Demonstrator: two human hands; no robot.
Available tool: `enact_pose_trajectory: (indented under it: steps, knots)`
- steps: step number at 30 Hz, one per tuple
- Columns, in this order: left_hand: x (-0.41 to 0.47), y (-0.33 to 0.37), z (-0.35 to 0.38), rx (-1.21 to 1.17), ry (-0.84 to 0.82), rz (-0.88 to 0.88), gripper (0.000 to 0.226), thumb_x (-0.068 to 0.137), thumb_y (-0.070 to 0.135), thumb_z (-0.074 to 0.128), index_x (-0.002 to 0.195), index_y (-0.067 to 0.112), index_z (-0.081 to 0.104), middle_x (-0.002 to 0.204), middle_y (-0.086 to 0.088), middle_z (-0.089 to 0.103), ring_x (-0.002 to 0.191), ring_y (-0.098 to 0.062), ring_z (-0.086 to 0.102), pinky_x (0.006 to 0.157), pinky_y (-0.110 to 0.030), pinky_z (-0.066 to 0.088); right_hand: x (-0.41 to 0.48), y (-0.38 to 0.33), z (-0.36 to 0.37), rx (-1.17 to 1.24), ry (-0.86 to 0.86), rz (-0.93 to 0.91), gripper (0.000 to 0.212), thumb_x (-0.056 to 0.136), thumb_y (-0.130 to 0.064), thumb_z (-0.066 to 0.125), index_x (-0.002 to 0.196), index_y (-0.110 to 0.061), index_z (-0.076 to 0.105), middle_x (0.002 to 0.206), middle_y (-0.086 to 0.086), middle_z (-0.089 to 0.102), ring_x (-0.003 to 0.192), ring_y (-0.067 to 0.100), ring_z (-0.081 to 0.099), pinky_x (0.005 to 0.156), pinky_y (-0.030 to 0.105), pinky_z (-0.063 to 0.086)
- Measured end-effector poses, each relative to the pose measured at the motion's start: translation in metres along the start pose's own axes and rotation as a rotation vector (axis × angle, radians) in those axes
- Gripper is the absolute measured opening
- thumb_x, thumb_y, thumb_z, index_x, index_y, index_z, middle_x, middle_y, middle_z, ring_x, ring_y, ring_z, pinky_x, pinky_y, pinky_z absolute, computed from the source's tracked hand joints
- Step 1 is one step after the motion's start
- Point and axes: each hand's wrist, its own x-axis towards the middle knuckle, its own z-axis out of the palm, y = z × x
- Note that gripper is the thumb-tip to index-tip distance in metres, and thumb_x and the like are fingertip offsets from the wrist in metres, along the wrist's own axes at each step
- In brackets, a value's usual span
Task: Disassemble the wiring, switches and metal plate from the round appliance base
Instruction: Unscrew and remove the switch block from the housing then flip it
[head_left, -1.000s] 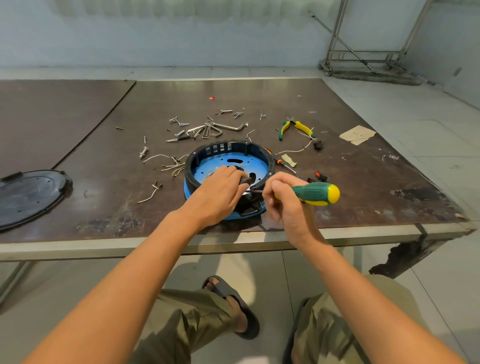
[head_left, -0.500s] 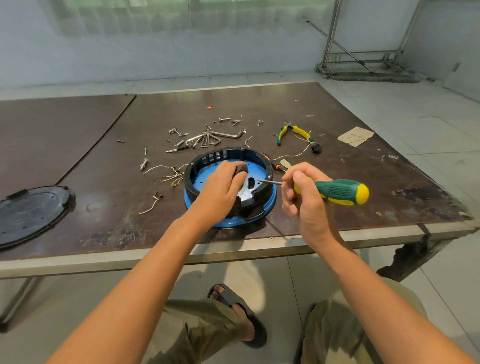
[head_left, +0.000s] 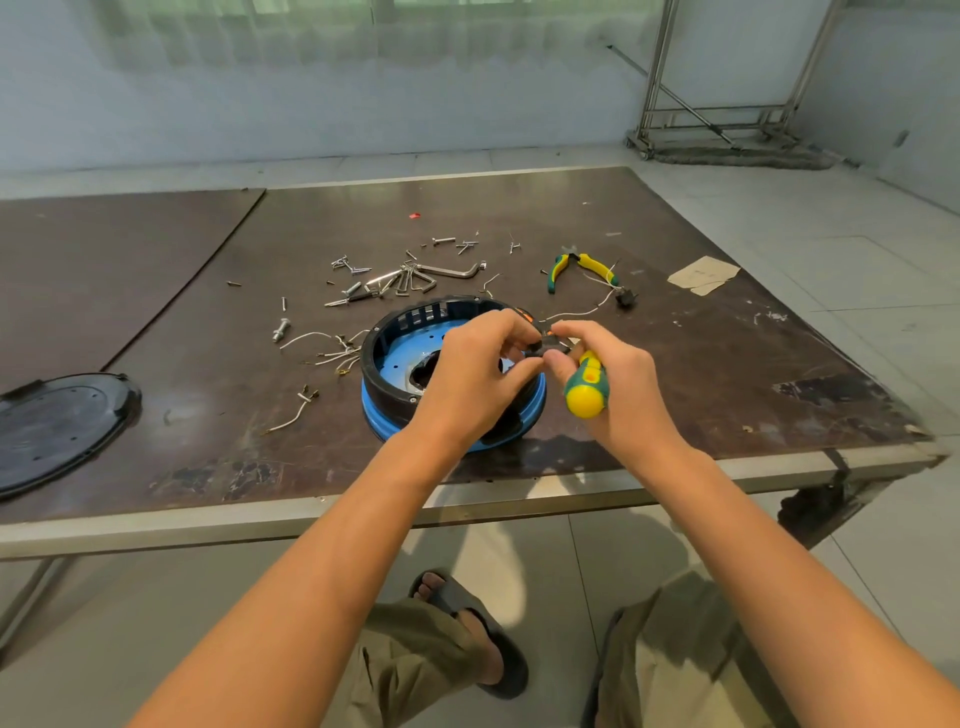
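Round base (head_left: 379, 374) sits near the front edge of the bench (head_left: 675, 374), about midway along, black rim up, blue floor showing inside.

A second ago the left hand (head_left: 478, 374) was down inside the base, with the tip of the screwdriver (head_left: 586, 387) worked in beside it. Half a second ago the tool had drawn clear. Now both hands are lifted over the base's right rim and meet on a small black part (head_left: 548, 344) — likely a switch, too small to be sure.

Left grip: thumb and fingertips pinch that part. Right hand (head_left: 618, 384): thumb and forefinger on the same part, the other fingers curled round the screwdriver, whose yellow butt points back at the person. Cannot tell whether a wire still ties the part to the base.

Judgement: one piece looks freed from its seat — it still has to be parted and set down.

Toward the far edge lie loose screws and hex keys (head_left: 405, 278) and pliers (head_left: 582, 267). Cut wires (head_left: 332, 356) lie left of the base.
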Motion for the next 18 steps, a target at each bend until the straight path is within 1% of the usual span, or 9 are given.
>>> enact_pose_trajectory:
  steps: [2, 4, 6, 8, 11, 12, 14, 16, 18]
  knots:
    - [-0.001, 0.0, 0.003, -0.021, -0.004, 0.003, 0.02, 0.083, 0.011, 0.077, 0.101, 0.01, 0.068, 0.093, 0.001, 0.066, 0.084, -0.009, 0.063, 0.078, -0.021, 0.053, 0.001, 0.005, -0.003, 0.019, -0.04, 0.041, 0.032, 0.098, -0.018, 0.069, 0.128, -0.007, 0.064, 0.089, 0.012, 0.067, 0.08, 0.022, 0.067, 0.072, 0.04, 0.058]
    - [0.0, 0.0, 0.006, -0.047, -0.024, -0.004, 0.02, 0.083, 0.011, 0.077, 0.101, 0.01, 0.069, 0.094, -0.002, 0.067, 0.085, -0.011, 0.064, 0.08, -0.028, 0.056, 0.001, 0.012, -0.005, -0.011, -0.054, 0.029, 0.03, 0.097, -0.017, 0.07, 0.125, -0.008, 0.064, 0.085, 0.009, 0.066, 0.077, 0.021, 0.066, 0.069, 0.034, 0.055]
    - [0.001, -0.003, 0.008, -0.043, -0.08, 0.0, 0.023, 0.086, 0.019, 0.075, 0.107, 0.011, 0.068, 0.099, -0.001, 0.067, 0.09, -0.01, 0.063, 0.083, -0.029, 0.055, 0.002, 0.02, -0.008, -0.041, -0.061, 0.025, 0.029, 0.097, -0.018, 0.07, 0.124, -0.009, 0.064, 0.084, 0.006, 0.065, 0.076, 0.021, 0.065, 0.067, 0.028, 0.052]
    - [0.002, -0.007, 0.011, 0.041, -0.17, -0.016, 0.036, 0.089, 0.034, 0.07, 0.12, 0.016, 0.063, 0.112, 0.001, 0.066, 0.103, -0.01, 0.06, 0.089, -0.032, 0.052, 0.004, 0.031, -0.008, -0.093, -0.065, 0.052, 0.029, 0.098, -0.019, 0.07, 0.125, -0.01, 0.064, 0.086, 0.006, 0.065, 0.077, 0.021, 0.064, 0.067, 0.027, 0.05]
    - [0.001, -0.016, 0.019, 0.33, -0.324, -0.22, 0.06, 0.091, 0.047, 0.062, 0.14, 0.019, 0.042, 0.135, -0.002, 0.053, 0.123, -0.02, 0.05, 0.097, -0.042, 0.049, 0.011, 0.05, -0.006, -0.245, -0.105, 0.108, 0.033, 0.098, -0.016, 0.07, 0.129, -0.01, 0.064, 0.099, 0.003, 0.063, 0.093, 0.022, 0.064, 0.073, 0.019, 0.044]
    - [-0.001, -0.02, 0.022, 0.442, -0.362, -0.269, 0.06, 0.092, 0.049, 0.059, 0.14, 0.018, 0.04, 0.135, -0.005, 0.051, 0.122, -0.022, 0.05, 0.093, -0.043, 0.049, 0.013, 0.056, -0.005, -0.297, -0.136, 0.128, 0.034, 0.098, -0.015, 0.069, 0.131, -0.01, 0.064, 0.106, 0.005, 0.062, 0.101, 0.023, 0.063, 0.079, 0.02, 0.044]
    - [-0.004, -0.025, 0.025, 0.595, -0.402, -0.286, 0.046, 0.095, 0.05, 0.053, 0.126, 0.017, 0.048, 0.12, -0.006, 0.055, 0.105, -0.022, 0.053, 0.078, -0.038, 0.048, 0.016, 0.066, -0.004, -0.379, -0.199, 0.179, 0.039, 0.099, -0.016, 0.068, 0.137, -0.012, 0.061, 0.121, 0.012, 0.062, 0.114, 0.027, 0.06, 0.091, 0.029, 0.047]
    - [-0.005, -0.028, 0.025, 0.638, -0.414, -0.276, 0.036, 0.097, 0.051, 0.048, 0.112, 0.018, 0.055, 0.102, -0.002, 0.056, 0.088, -0.019, 0.051, 0.068, -0.035, 0.043, 0.018, 0.073, -0.003, -0.41, -0.234, 0.231, 0.045, 0.098, -0.016, 0.068, 0.142, -0.015, 0.057, 0.127, 0.014, 0.059, 0.119, 0.029, 0.058, 0.098, 0.036, 0.047]
    - [-0.005, -0.028, 0.026, 0.635, -0.422, -0.281, 0.034, 0.098, 0.05, 0.047, 0.106, 0.018, 0.057, 0.092, 0.0, 0.052, 0.082, -0.018, 0.052, 0.067, -0.035, 0.045, 0.018, 0.076, -0.004, -0.424, -0.246, 0.256, 0.051, 0.096, -0.012, 0.071, 0.144, -0.019, 0.056, 0.129, 0.013, 0.057, 0.12, 0.03, 0.057, 0.098, 0.037, 0.048]
